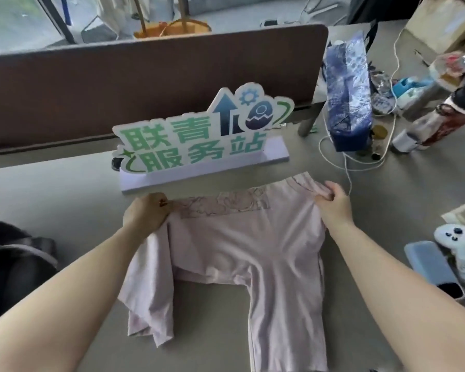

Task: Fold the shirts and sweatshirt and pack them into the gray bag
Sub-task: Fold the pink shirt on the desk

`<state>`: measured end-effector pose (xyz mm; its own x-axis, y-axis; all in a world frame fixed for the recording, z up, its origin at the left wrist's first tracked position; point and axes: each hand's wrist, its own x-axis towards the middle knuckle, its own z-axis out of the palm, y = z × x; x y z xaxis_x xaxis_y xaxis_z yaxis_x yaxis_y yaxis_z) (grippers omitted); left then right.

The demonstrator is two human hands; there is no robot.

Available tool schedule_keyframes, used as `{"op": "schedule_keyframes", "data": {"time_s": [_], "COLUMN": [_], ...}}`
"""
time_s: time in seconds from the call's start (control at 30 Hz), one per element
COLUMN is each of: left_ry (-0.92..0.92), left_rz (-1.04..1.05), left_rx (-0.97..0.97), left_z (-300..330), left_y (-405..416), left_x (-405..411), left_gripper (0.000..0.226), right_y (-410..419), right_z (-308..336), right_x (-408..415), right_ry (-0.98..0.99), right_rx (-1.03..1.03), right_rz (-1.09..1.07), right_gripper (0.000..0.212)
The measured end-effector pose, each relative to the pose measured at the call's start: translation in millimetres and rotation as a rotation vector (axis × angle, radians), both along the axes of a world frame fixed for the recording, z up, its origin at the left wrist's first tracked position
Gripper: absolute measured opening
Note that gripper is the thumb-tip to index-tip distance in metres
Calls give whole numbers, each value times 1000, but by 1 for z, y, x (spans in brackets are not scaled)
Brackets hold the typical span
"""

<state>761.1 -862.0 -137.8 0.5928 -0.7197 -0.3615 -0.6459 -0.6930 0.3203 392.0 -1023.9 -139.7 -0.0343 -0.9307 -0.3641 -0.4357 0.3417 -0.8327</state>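
I see the pale pink cotton shirt lying on the grey tabletop, right in front of me, its far edge carrying a band of faint printed pattern. My left hand pinches the shirt's far left corner with curled fingers, and my right hand has its fingers curled round a bunch of fabric at the far right corner, near the collar; both grips are closed tight on cloth. The shirt's long axis runs from the far edge toward me, with one long part reaching down to the near edge of the view and a loose flap hanging off to the left. Just beyond the shirt stands a white foam sign with green characters, close to its far edge, and behind that a brown desk divider. At the far right stands a blue patterned gift bag, with a white cable trailing near my right hand. To the right lie a blue phone-like case and a white game controller. A dark grey bag sits at the left edge, apart from the shirt.
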Motion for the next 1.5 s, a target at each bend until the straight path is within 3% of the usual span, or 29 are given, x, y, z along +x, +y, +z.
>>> {"op": "schedule_keyframes", "data": {"time_s": [0.1,0.2,0.3,0.37,0.47,0.53,0.6,0.7,0.8,0.9,1.0,1.07,1.13,1.27,1.33,1.4,1.5], "left_ry": [333,614,721,646,317,117,48,107,282,420,391,356,306,50,70,142,186], "left_rz": [224,326,299,230,84,80,140,196,247,267,123,49,13,-18,-41,-43,-22], "left_rx": [37,132,102,137,176,148,62,4,84,153,83,36,-31,-102,-88,-25,83], "left_z": [-9,-15,-18,-19,-11,-7,2,8,15,19,19,18,23,32,23,9,-6], "left_y": [5,30,52,59,66,74,82,89,105,126,133,132,132,131,132,137,147], "left_x": [8,21,29,28,26,27,26,23,26,34,44,54,71,111,125,131,129], "left_gripper": [35,51,27,17,27,34,30,23,25,20,16,15,12,15,24,50,75], "right_y": [10,34,56,60,50,45,49,70,112,161,199,214,225,239,251,270,298], "right_z": [-19,-24,-29,-34,-37,-35,-30,-21,-17,-15,-21,-27,-33,-37,-33,-30,-28], "right_x": [-3,-1,2,1,-7,-10,-9,8,39,78,116,129,130,125,132,145,173], "right_ry": [99,167,186,217,283,381,569,764,599,452,453,610,728,755,815,805,630], "right_rx": [114,72,51,39,11,-23,-93,-302,-492,-416,-331,-239,-253,-288,-280,-307,-233], "right_rz": [5,8,57,133,201,235,254,290,456,697,857,911,882,795,741,679,725], "right_gripper": [75,73,67,65,56,55,55,52,37,23,32,43,39,28,28,28,31]}}
